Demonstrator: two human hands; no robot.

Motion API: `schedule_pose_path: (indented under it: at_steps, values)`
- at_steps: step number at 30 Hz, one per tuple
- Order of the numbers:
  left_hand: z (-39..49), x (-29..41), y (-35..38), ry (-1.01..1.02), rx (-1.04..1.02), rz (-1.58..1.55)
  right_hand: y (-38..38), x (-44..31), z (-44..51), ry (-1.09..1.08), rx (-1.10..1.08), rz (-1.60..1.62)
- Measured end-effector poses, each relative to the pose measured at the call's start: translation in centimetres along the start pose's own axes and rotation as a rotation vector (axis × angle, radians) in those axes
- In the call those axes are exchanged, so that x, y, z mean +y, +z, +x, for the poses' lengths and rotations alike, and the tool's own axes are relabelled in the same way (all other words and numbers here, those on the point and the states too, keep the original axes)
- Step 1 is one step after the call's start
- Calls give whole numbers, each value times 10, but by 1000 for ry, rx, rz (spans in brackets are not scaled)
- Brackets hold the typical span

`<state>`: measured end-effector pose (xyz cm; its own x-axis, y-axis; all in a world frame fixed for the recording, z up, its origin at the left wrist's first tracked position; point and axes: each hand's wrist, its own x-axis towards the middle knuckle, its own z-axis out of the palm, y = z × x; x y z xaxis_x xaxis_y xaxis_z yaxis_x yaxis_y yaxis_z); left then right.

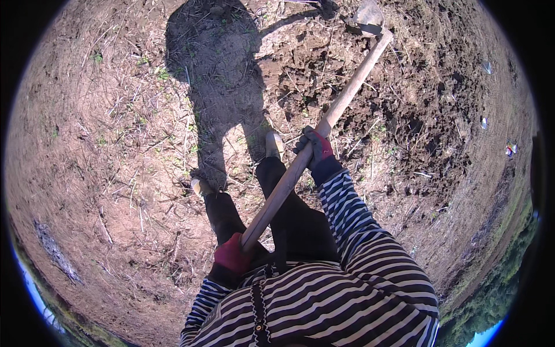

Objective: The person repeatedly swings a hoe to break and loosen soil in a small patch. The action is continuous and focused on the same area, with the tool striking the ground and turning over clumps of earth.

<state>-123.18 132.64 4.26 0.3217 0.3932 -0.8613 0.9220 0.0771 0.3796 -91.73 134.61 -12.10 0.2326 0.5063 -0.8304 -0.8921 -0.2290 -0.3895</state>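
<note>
A hoe with a long wooden handle (347, 93) slants from my waist up to the right. Its metal blade (368, 16) is at the top of the view, over or on broken soil; whether it touches the ground I cannot tell. My left hand (233, 255), in a red glove, grips the rear end of the handle near my body. Farther along, about mid-handle, my right hand (314, 148) is wrapped around the wood in a red and dark glove. Dark, loosened clods (312, 65) lie beneath and around the blade.
My shoes (274, 145) stand on dry ground (143, 173) strewn with straw and small weeds. My shadow (221, 78) stretches ahead. More turned soil (416, 112) spreads to the right. Small bright litter (510, 149) lies at the far right, with green bushes (490, 277) beyond.
</note>
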Motion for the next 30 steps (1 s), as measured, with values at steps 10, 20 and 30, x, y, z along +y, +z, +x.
schedule_pose_path:
  at_steps: [10, 20, 30]
  values:
    - [55, 19, 17, 39, -11, -83, 40, -70, 10, -183, 128, -192]
    - [-42, -44, 10, -311, -215, -6, -57, 158, 64, 285, 133, -303]
    - [24, 1, 10, 73, 53, -12, 19, -45, -24, -124, -95, 80]
